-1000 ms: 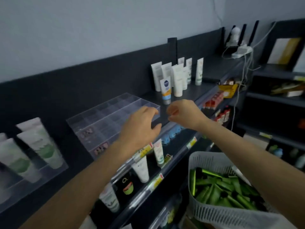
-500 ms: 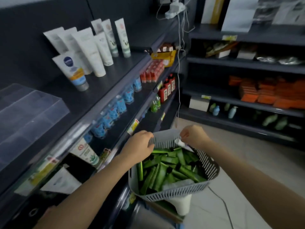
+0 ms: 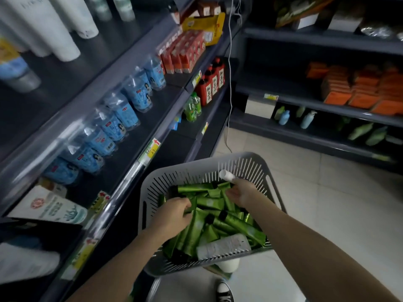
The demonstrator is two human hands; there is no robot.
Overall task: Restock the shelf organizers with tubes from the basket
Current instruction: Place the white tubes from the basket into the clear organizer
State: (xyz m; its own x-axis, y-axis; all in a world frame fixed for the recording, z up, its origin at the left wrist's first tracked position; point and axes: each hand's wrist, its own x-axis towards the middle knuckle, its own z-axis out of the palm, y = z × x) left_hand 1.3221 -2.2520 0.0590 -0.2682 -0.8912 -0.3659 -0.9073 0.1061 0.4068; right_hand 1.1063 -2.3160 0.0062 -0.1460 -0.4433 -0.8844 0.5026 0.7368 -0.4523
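Glossy green squeeze tubes (image 3: 209,202) lie heaped and crisscrossed inside a grey slotted plastic basket (image 3: 192,174), which sits low in front of me, just beside the dark grey shop shelf (image 3: 130,149) on my left. A pale, clear-wrapped tube (image 3: 224,245) lies across the heap at the basket's near wall. I am at the picking step: both hands are down in the basket. My left hand (image 3: 174,214) rests on the pile with its fingers (image 3: 186,205) curled down among the green tubes and touching them; I cannot tell whether they have closed on one. My right hand (image 3: 242,192) is at the far side, fingers clenched round a white round-ended tube (image 3: 225,174) whose tip pokes up above the knuckles. To do this well, I judge I should take tubes from the top layer, aligned the same way, and gather only as many as I can hold firmly. Blue-labelled clear bottles (image 3: 122,114) line the shelf. The shelf organizers are not in view.
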